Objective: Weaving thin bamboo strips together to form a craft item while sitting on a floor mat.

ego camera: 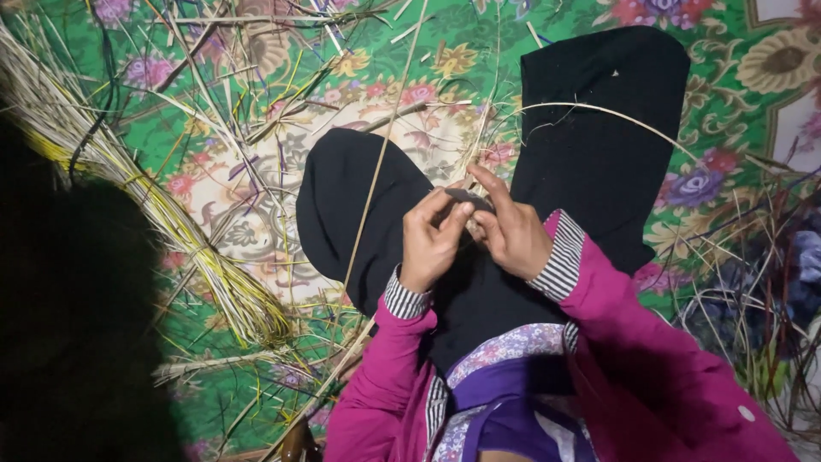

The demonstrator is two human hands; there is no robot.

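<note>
Magenta sleeves [616,342] with striped black-and-white cuffs fill the bottom of the view, above a purple floral garment [505,385] at the chest. Both legs, in black cloth [590,145], stretch away from the camera across a green floral floor covering [256,205].

Left hand [430,239]: raised over the lap, fingers curled inward, thumb and forefinger pinched shut on a small dark woven piece [469,198]. Grip closed tight on its near edge.

Right hand [511,229]: just beside the left, touching the same dark piece from the other side. Forefinger extended along its top, remaining fingers folded under. Grip closed on the piece; how much of it sits inside the palm cannot be told.

Woven piece: held between both hands, above the gap between the knees, off the floor. Shape and weave are too small and dark to make out.

One long pale straw strand [376,162] runs from near the hands up and away toward the top of the view. Another thin strand [616,115] arcs over the right leg.

Thick bundle of yellow and pale straw [171,222] lies diagonally on the floor covering at left, well apart from the hands. Loose stalks [256,94] scattered across the upper left. More tangled stalks [753,291], some dark, at far right.

Large dark shape [68,308] blocks the left edge; unidentifiable.
</note>
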